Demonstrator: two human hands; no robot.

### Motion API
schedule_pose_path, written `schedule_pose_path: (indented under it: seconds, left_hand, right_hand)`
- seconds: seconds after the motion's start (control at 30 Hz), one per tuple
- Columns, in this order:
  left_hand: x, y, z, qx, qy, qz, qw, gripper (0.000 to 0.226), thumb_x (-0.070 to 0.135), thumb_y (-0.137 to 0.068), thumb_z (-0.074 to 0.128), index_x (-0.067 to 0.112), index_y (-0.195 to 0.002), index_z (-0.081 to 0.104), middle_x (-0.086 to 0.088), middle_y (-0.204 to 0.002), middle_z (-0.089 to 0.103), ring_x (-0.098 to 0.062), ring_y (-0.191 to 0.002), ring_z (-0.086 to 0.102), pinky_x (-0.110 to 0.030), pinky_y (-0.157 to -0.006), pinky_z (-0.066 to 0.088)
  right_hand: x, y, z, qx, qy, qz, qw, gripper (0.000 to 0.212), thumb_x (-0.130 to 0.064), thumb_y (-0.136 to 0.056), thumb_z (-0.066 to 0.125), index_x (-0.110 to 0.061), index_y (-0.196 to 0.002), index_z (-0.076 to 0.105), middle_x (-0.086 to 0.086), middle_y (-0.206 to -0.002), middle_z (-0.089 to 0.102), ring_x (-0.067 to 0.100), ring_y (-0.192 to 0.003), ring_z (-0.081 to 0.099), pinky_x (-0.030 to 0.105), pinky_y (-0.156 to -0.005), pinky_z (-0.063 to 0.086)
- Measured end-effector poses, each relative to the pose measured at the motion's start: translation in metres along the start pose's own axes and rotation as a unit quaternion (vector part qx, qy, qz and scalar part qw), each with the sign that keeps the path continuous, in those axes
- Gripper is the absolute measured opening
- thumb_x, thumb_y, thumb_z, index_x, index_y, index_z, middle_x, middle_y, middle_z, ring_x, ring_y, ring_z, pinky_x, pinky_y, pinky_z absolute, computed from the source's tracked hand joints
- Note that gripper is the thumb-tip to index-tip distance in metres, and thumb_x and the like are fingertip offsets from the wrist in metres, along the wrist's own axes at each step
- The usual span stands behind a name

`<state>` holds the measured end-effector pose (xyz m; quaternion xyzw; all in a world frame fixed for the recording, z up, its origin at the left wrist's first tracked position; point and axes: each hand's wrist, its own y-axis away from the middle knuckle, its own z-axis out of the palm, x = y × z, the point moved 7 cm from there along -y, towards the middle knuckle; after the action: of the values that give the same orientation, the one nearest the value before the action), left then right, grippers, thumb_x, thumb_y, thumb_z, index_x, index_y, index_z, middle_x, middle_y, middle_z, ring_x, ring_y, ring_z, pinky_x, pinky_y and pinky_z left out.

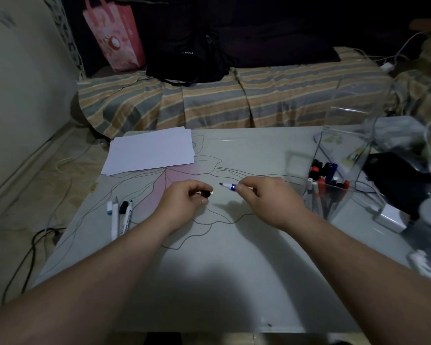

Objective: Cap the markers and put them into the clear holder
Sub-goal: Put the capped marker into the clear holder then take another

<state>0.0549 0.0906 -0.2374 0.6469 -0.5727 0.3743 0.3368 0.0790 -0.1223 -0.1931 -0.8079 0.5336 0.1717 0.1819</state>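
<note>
My right hand (266,195) grips an uncapped white marker (228,186) with a blue ring, its dark tip pointing left. My left hand (184,202) pinches a black cap (205,194), its mouth facing the marker tip a short gap away. Both hover over the table's middle. At the left lie two uncapped white markers (115,220), (127,219) side by side, with a pale blue cap (109,208) and a black cap (123,207) next to them. The clear holder (339,195) stands at the right with several capped markers inside.
A stack of white paper (149,151) lies at the table's far left. White adapters, cables and a dark device (393,180) crowd the right edge. A striped sofa (234,100) with a black bag and pink bag stands behind the glass table (222,270).
</note>
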Motion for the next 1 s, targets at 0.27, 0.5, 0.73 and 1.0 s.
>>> schedule_pose_path:
  seconds: [0.27,0.5,0.73,1.0]
  left_hand:
    - [0.019,-0.002,0.015,-0.002,0.005,0.012,1.000,0.033,0.005,-0.084,0.076,0.035,-0.099,0.077,0.014,-0.091,0.077,-0.014,-0.092,0.069,-0.025,-0.090,0.054]
    - [0.057,0.006,0.023,-0.003,-0.185,0.143,0.972,0.030,0.023,-0.093,0.069,0.028,-0.122,0.072,0.005,-0.106,0.070,-0.011,-0.101,0.060,-0.023,-0.091,0.044]
    - [0.066,0.012,0.027,-0.037,-0.261,0.148,0.953,0.023,0.030,-0.107,0.039,0.020,-0.103,0.060,0.001,-0.089,0.062,-0.023,-0.087,0.055,-0.033,-0.069,0.035]
    - [0.081,0.018,0.036,-0.008,-0.246,0.164,0.955,0.021,0.023,-0.106,0.042,0.011,-0.102,0.058,-0.004,-0.093,0.059,-0.025,-0.088,0.053,-0.044,-0.076,0.044]
  right_hand:
    - [-0.002,0.003,-0.005,0.050,0.088,-0.038,0.994,0.033,-0.063,-0.094,0.050,-0.040,-0.106,0.070,-0.008,-0.089,0.054,0.021,-0.090,0.058,0.032,-0.063,0.041]
    - [-0.008,0.005,-0.008,0.091,0.153,-0.071,0.981,0.029,-0.058,-0.093,0.055,-0.036,-0.105,0.070,-0.004,-0.095,0.056,0.026,-0.092,0.055,0.035,-0.068,0.043]
    - [-0.023,0.004,-0.014,0.117,0.193,-0.151,0.962,0.019,-0.050,-0.091,0.061,-0.034,-0.097,0.068,-0.005,-0.088,0.055,0.027,-0.075,0.060,0.033,-0.061,0.035]
    - [-0.021,0.012,-0.017,0.116,0.150,-0.148,0.971,0.026,-0.055,-0.093,0.054,-0.033,-0.099,0.066,-0.005,-0.078,0.060,0.026,-0.071,0.063,0.032,-0.054,0.040]
